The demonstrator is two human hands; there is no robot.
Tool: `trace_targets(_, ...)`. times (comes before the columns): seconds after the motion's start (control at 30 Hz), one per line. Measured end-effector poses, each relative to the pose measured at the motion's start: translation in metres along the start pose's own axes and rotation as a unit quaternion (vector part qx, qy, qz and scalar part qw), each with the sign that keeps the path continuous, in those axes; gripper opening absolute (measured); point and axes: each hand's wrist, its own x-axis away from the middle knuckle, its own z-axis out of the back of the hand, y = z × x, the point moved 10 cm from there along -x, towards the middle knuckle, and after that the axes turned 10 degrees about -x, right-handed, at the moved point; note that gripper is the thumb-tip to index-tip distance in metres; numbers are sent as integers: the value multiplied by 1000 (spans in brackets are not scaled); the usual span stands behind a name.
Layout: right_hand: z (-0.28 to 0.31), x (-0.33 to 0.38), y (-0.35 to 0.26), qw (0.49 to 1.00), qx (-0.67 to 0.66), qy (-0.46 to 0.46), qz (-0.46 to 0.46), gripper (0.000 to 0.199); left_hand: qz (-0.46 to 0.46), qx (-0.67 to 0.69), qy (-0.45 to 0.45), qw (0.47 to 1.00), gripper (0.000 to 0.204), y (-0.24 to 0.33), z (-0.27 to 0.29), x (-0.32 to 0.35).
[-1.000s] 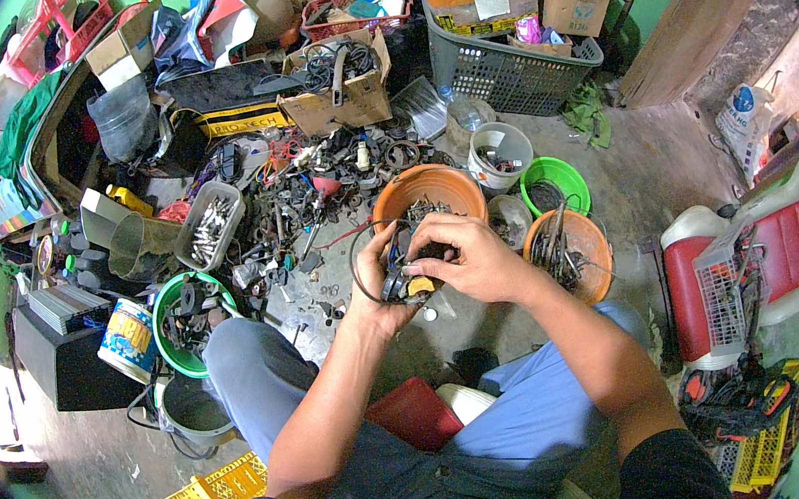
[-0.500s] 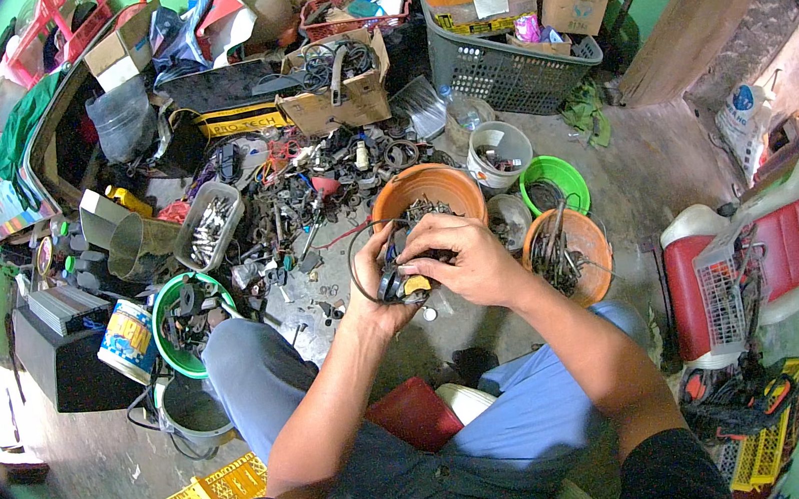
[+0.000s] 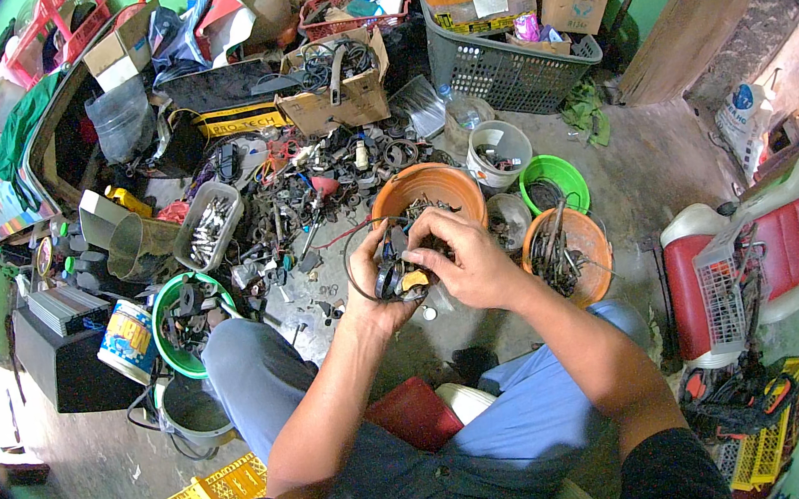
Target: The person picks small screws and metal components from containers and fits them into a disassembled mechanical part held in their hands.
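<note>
My left hand point(image 3: 373, 305) is closed round a dark, roundish part point(image 3: 390, 282) with a yellow patch on its near side; its exact kind does not show. A thin black cable point(image 3: 349, 268) loops out from the part past my left wrist. My right hand point(image 3: 474, 262) comes in from the right, thumb and bent fingers pinched together against the part's right side. Whatever lies between those fingertips is hidden. Both hands are held up over the floor, just in front of an orange basin point(image 3: 399, 189) of small metal pieces.
Right of the hands stand a green basin point(image 3: 581, 187), an orange bucket of cables point(image 3: 600, 274) and a white bucket point(image 3: 518, 138). A green-rimmed bucket point(image 3: 163, 326) of parts sits by my left knee. Loose parts point(image 3: 297, 202) cover the floor ahead. A red and white seat point(image 3: 775, 266) is far right.
My right hand's fingers have shifted slightly and bent more at the part's side. My left hand keeps its hold, and the part is almost where it was.
</note>
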Motion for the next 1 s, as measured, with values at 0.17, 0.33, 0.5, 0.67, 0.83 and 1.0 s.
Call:
trace_targets(0.17,28,6,28,962,-202,112,-144,14,-21,9,12,1000,38,6,-8,2)
trace_targets(0.33,73,0,34,965,-145,195,-101,11,-40,31,15,999,45,19,-10,6)
trace_targets(0.5,92,1,45,964,-45,233,-117,14,-43,41,20,998,45,22,-10,4)
trace_targets(0.67,96,-1,50,961,93,233,-119,14,-25,27,0,999,49,17,-15,5)
trace_targets(0.83,88,-7,47,969,131,200,-59,14,-17,25,-10,999,53,14,-19,5)
trace_targets(1.0,69,-11,12,986,57,152,-36,14,-19,8,-17,1000,53,14,-17,5)
